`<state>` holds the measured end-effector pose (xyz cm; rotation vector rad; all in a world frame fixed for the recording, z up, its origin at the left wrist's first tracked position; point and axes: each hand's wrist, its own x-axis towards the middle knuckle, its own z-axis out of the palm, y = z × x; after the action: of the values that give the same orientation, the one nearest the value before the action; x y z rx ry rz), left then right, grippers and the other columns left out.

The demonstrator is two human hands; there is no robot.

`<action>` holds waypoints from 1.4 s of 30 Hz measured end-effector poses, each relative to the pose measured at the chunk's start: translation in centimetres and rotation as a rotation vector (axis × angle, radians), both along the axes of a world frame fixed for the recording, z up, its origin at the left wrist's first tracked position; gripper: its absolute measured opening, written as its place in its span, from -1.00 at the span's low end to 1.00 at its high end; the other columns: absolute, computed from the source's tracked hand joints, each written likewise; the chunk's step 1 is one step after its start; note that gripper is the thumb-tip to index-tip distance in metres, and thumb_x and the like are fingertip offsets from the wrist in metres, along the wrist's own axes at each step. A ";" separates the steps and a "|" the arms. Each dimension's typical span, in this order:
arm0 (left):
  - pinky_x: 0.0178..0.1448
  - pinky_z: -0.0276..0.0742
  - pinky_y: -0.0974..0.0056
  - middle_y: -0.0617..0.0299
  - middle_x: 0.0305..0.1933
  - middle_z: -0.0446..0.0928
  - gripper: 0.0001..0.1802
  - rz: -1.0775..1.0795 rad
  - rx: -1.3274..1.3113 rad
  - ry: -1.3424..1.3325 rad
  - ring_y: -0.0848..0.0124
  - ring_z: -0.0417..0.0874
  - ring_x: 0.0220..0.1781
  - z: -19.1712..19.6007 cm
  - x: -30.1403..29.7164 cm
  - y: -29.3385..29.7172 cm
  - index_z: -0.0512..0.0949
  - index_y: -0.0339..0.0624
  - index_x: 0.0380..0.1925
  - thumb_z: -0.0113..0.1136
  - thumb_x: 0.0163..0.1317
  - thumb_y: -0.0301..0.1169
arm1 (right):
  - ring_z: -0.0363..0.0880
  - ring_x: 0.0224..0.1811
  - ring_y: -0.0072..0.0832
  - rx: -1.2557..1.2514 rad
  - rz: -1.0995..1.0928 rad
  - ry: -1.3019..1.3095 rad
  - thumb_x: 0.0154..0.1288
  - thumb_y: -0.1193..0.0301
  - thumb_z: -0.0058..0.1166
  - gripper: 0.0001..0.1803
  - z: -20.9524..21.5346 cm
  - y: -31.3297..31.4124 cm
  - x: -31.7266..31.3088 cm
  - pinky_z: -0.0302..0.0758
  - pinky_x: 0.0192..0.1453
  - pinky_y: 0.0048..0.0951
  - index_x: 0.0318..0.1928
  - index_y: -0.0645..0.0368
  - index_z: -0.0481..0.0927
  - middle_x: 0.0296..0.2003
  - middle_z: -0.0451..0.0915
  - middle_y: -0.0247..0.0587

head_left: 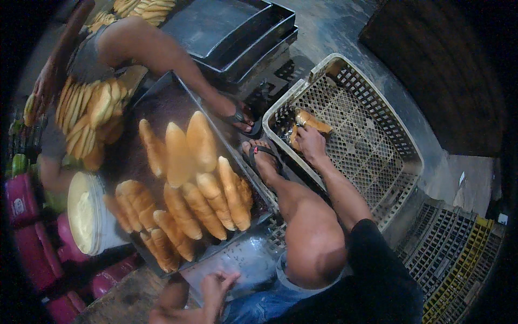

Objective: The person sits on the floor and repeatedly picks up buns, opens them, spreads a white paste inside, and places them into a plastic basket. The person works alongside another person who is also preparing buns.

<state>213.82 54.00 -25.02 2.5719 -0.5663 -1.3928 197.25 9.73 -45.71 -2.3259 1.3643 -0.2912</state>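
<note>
My right hand (312,144) reaches into a beige plastic crate (372,202), its fingers closed on bread loaves (314,122) that seem to be in a clear bag, near the crate's left wall. Over my lap, my left hand (216,286) has its thumb and fingers drawn together above clear plastic bags (251,264); whether it pinches any film I cannot make out. Long golden bread loaves (199,208) lie in several rows in a dark metal tray (156,97) left of my leg.
Another person's leg (156,51) extends over the far end of the tray. More loaves (89,119) are piled at the left, near a white tub (86,213) of pale spread. Dark trays (226,32) are stacked at the back. Black and yellow crates (453,259) stand at right.
</note>
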 end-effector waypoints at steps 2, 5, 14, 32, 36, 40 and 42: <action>-0.40 0.51 0.25 0.15 -0.65 0.62 -0.49 0.009 -0.039 -0.007 0.38 0.63 -0.60 -0.2 0.0 0.3 0.69 -0.27 -0.63 0.49 0.06 0.02 | 0.62 -0.07 0.12 0.165 -0.104 -0.066 0.35 0.24 0.10 -0.69 0.2 -0.8 -0.1 0.54 -0.04 0.07 -0.02 0.16 0.54 -0.21 0.65 0.13; -0.39 0.51 0.24 0.14 -0.66 0.62 -0.48 0.010 -0.054 -0.020 0.37 0.63 -0.60 -0.7 -0.1 0.9 0.69 -0.28 -0.63 0.49 0.05 0.03 | 0.63 -0.11 0.17 0.164 -0.206 0.027 0.37 0.27 0.08 -0.69 0.6 -1.3 -0.4 0.53 -0.04 0.10 -0.02 0.20 0.51 -0.26 0.66 0.21; -0.37 0.52 0.24 0.12 -0.63 0.63 -0.47 0.019 -0.062 -0.001 0.35 0.65 -0.57 -0.8 0.1 1.1 0.69 -0.29 -0.62 0.49 0.06 0.04 | 0.61 -0.03 0.11 0.156 -0.013 0.135 0.36 0.27 0.09 -0.68 -2.8 -2.2 -1.1 0.52 0.00 0.05 -0.01 0.22 0.49 -0.18 0.63 0.19; -0.32 0.57 0.16 0.11 -0.60 0.65 -0.41 -0.036 -0.028 -0.019 0.25 0.69 -0.53 -1.0 0.1 1.4 0.73 -0.19 -0.57 0.42 0.04 0.20 | 0.41 0.31 -0.03 -0.273 0.160 0.274 0.15 0.35 0.34 -0.26 -0.4 -5.0 -5.1 0.43 0.33 -0.05 0.34 0.09 0.33 0.24 0.43 0.09; -0.28 0.57 0.04 0.06 -0.59 0.64 -0.30 -0.142 -0.157 -0.127 0.06 0.68 -0.50 -2.6 -0.1 3.0 0.71 -0.16 -0.61 0.31 0.04 0.34 | 0.44 0.28 0.08 0.142 0.137 -0.046 0.12 0.28 0.39 -0.08 -1.7 -6.9 -4.4 0.40 0.33 0.00 0.42 0.12 0.17 0.22 0.47 0.16; -0.26 0.56 0.04 0.09 -0.57 0.64 -0.31 -0.132 -0.243 -0.083 0.06 0.68 -0.45 -3.3 -0.2 3.5 0.69 -0.12 -0.63 0.25 0.10 0.34 | 0.50 0.23 0.04 0.274 0.199 0.277 0.31 0.07 0.19 -0.20 -3.7 -7.2 -4.0 0.40 0.30 -0.06 0.41 0.17 0.20 0.13 0.53 0.20; -0.24 0.55 0.03 0.10 -0.55 0.65 -0.32 -0.158 -0.289 -0.109 0.07 0.68 -0.41 -3.2 0.0 3.2 0.68 -0.11 -0.63 0.21 0.15 0.33 | 0.46 0.30 -0.05 0.471 0.207 -0.010 0.39 -0.01 0.07 -0.20 -5.3 -7.6 -4.4 0.36 0.35 -0.12 0.43 0.21 0.16 0.19 0.50 0.15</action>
<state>213.78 57.24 -28.20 2.4222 -0.9322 -1.1201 192.86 2.17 -51.01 -2.0364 1.0371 0.0774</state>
